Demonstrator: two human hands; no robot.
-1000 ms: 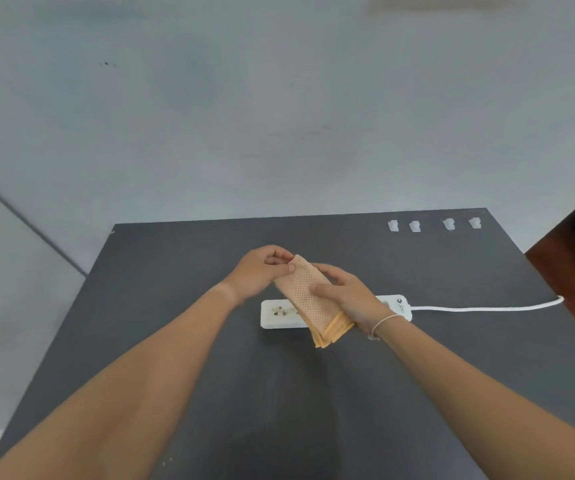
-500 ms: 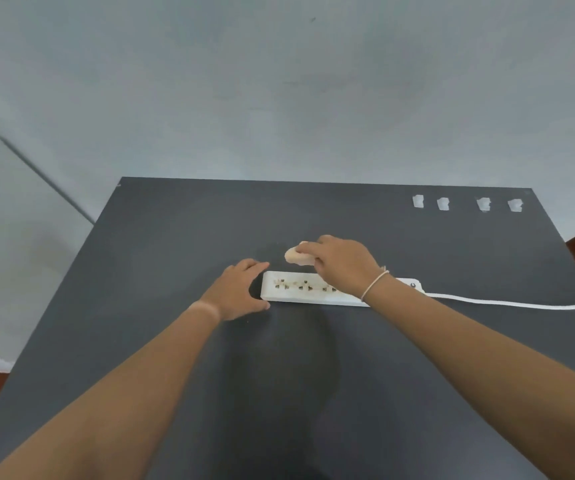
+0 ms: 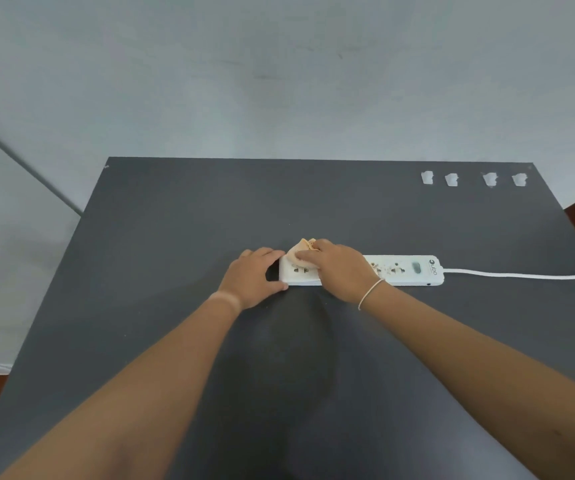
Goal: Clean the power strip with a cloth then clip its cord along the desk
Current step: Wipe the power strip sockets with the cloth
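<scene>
- Fingers of right hand (image 3: 339, 271) curled down over a bunched cloth (image 3: 300, 250), pressing it on the left end of the power strip (image 3: 397, 271); left hand (image 3: 253, 280) fingers spread, thumb and forefinger bracketing that same end, nothing gripped.
- Desk (image 3: 175, 237), one, under both hands.
- Strip, one, runs right from the fingers; likely slides if the left hand eases off.
- Cord (image 3: 521, 274), one, trails right off the desk edge; a hard wipe could drag it.
- Clips (image 3: 451, 179), four, far right beyond the fingers, unused.
- Specks around sockets right of the fingers; cloth may push grit into holes.
</scene>
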